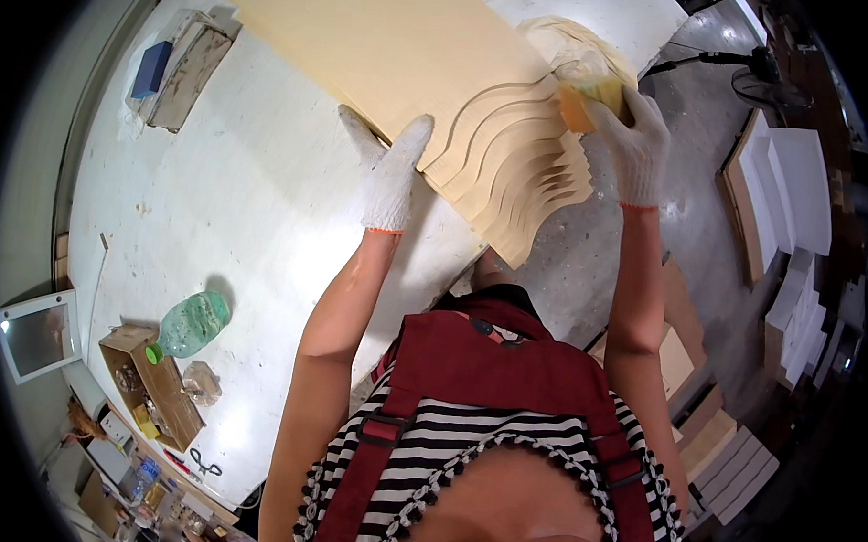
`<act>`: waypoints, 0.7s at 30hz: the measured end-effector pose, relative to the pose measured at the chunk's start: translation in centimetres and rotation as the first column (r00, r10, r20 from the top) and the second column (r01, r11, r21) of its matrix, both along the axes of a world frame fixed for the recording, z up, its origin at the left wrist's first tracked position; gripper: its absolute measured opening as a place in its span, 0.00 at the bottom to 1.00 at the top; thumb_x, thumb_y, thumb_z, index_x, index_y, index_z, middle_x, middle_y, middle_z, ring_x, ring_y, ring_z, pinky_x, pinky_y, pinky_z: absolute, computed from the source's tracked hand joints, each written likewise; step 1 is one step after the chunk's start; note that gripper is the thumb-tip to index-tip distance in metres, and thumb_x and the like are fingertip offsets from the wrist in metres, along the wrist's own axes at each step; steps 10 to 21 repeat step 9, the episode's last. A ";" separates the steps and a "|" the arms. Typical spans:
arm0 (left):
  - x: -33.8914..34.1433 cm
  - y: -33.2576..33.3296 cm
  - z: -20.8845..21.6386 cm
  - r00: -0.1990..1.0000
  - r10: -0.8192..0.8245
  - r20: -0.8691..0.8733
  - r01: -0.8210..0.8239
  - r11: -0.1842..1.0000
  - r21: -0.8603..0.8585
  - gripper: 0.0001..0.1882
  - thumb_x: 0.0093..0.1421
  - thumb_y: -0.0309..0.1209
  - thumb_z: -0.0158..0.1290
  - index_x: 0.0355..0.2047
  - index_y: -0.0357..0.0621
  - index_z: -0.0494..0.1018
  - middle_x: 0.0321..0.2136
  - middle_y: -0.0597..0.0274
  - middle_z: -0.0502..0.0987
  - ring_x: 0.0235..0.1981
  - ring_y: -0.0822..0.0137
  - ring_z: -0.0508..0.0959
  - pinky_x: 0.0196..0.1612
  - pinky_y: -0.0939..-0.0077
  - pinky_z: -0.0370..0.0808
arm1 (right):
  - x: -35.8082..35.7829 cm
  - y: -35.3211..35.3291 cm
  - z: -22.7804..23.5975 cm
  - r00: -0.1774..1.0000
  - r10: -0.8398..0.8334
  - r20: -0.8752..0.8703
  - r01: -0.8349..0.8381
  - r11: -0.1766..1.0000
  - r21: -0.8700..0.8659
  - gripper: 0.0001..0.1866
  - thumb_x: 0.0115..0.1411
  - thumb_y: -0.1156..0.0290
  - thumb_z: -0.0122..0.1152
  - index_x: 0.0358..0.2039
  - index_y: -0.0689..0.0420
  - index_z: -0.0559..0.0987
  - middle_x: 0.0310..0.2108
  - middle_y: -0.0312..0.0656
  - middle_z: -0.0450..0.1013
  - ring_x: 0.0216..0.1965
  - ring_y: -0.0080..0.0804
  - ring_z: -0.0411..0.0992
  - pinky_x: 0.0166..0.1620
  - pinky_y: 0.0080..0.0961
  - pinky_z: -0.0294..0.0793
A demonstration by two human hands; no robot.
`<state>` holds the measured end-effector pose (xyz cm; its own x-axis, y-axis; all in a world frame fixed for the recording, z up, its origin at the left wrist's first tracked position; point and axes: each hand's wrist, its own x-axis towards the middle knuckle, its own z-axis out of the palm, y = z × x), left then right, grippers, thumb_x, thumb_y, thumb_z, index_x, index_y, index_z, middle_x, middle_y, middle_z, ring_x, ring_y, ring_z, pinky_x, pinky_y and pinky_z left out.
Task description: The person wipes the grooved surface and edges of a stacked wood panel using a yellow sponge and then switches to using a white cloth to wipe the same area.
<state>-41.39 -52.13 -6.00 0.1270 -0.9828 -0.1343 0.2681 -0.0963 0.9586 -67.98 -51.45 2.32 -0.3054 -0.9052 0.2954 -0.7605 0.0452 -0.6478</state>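
Observation:
A stack of thin cream sheets lies across the white table, its near right end fanned into wavy, stepped layers. My left hand, in a white knit glove, grips the stack's near left edge, with the thumb on top and the fingers at the edge. My gloved right hand is closed on a yellow and orange sponge, slightly blurred, by the stack's right edge. Beyond that hand, a crumpled clear plastic bag rests at the table edge.
On the white table are a blue block on a worn board, a green bottle, a cardboard box and scissors. To the right stand a black fan and white panels on the grey floor.

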 end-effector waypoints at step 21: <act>0.2 0.1 -0.5 0.999 -0.012 0.044 0.012 1.000 0.010 0.63 0.59 0.36 0.65 0.73 0.32 0.25 0.73 0.41 0.45 0.73 0.54 0.52 0.72 0.66 0.52 | 3.8 -0.6 -1.5 0.993 0.071 -0.094 -0.058 0.989 0.140 0.21 0.54 0.54 0.67 0.41 0.55 0.84 0.38 0.50 0.77 0.38 0.45 0.78 0.42 0.37 0.78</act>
